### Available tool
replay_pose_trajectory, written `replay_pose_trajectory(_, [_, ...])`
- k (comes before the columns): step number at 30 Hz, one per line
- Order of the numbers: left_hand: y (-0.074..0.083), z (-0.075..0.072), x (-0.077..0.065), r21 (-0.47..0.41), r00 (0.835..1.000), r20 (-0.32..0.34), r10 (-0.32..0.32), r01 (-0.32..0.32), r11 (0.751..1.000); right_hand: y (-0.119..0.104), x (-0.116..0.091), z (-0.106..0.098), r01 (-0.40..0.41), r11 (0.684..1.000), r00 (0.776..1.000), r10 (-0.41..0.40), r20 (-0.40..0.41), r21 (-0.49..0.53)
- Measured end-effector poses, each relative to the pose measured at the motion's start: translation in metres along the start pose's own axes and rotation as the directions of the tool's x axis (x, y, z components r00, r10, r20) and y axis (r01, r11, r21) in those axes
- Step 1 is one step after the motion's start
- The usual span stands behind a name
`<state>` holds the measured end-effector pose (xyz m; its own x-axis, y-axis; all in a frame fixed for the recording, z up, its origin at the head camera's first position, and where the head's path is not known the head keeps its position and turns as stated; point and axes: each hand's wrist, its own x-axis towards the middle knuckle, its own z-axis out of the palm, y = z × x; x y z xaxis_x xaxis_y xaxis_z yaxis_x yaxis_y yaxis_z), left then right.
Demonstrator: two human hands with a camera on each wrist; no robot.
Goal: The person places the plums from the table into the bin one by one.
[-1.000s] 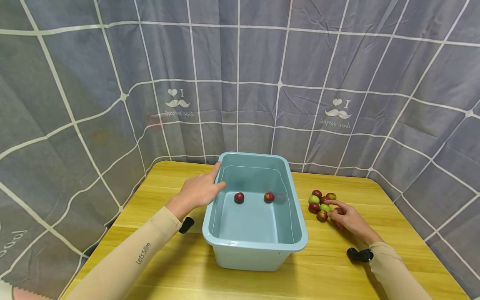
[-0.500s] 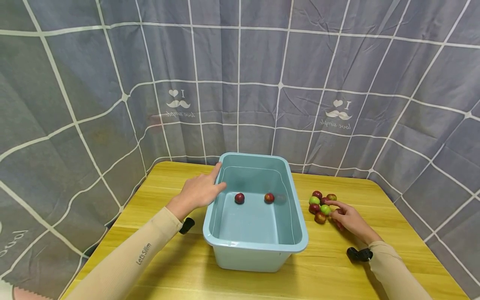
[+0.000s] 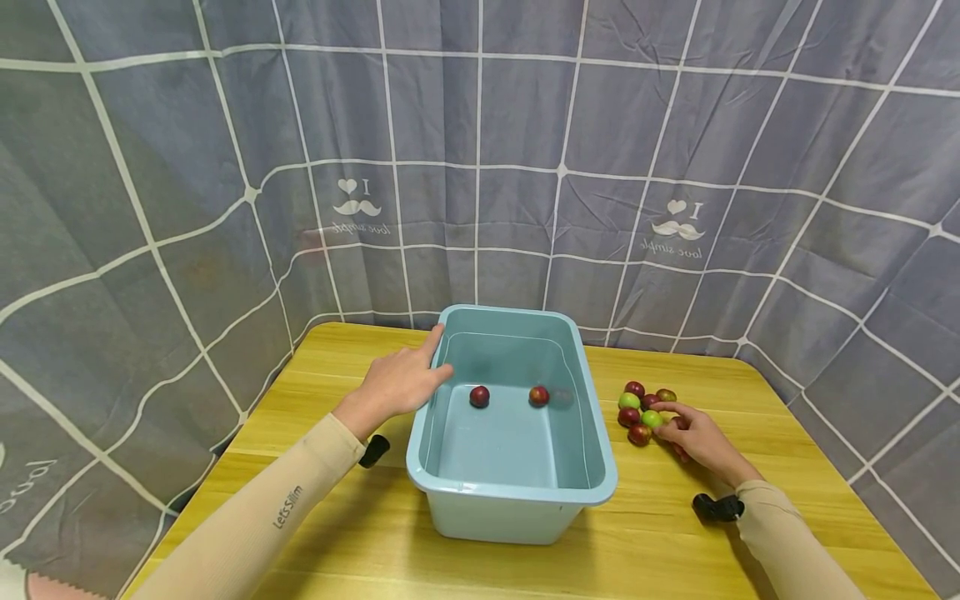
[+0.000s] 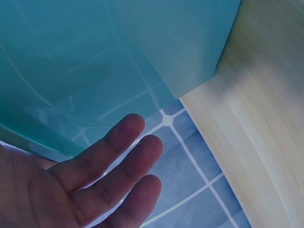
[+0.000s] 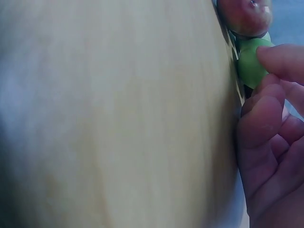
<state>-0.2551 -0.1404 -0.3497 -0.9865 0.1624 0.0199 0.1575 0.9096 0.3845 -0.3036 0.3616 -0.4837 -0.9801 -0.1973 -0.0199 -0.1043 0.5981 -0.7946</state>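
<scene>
In the head view, my left hand [image 3: 397, 380] rests at the left rim of a pale blue plastic basin [image 3: 510, 492]. Its index finger lies along the rim and its thumb reaches over it. The left wrist view shows the other fingers [image 4: 126, 161] loosely extended beside the basin's outer wall. On the right, my right hand [image 3: 697, 437] is at a cluster of small apples, thumb and index finger pinching a green apple [image 3: 650, 419]. A red apple [image 5: 246, 16] touches that green one in the right wrist view. Two red apples [image 3: 479, 397] lie inside the basin.
Next to the pinched apple lie another green apple [image 3: 629, 402] and several red ones [image 3: 629, 417]. A yellow wooden table [image 3: 330, 517] carries everything. Behind it hangs a grey checked curtain [image 3: 517, 208], close to the basin's far end.
My right thumb has shifted slightly onto the green apple, and the nearest red apple has rolled a little left. My left hand and the basin stay nearly still.
</scene>
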Motion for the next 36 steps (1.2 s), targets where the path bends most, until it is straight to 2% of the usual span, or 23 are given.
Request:
replay_pose_trajectory(17, [0.0000, 0.0001, 0.0000, 0.002, 1.000, -0.011, 0.006, -0.006, 1.000, 0.0037, -0.0010, -0.0009, 0.012, 0.999, 1.000, -0.013, -0.027, -0.032])
replay_pose_trajectory(23, [0.0008, -0.0006, -0.0008, 0.019, 1.000, -0.017, 0.010, -0.009, 1.000, 0.0031, -0.0035, -0.0015, -0.004, 1.000, 0.999, 0.004, -0.040, -0.013])
replay_pose_trajectory(36, [0.0020, -0.0013, -0.0013, 0.024, 1.000, -0.004, -0.002, 0.002, 1.000, 0.0005, -0.0083, -0.0078, -0.009, 0.999, 0.998, 0.006, -0.057, -0.041])
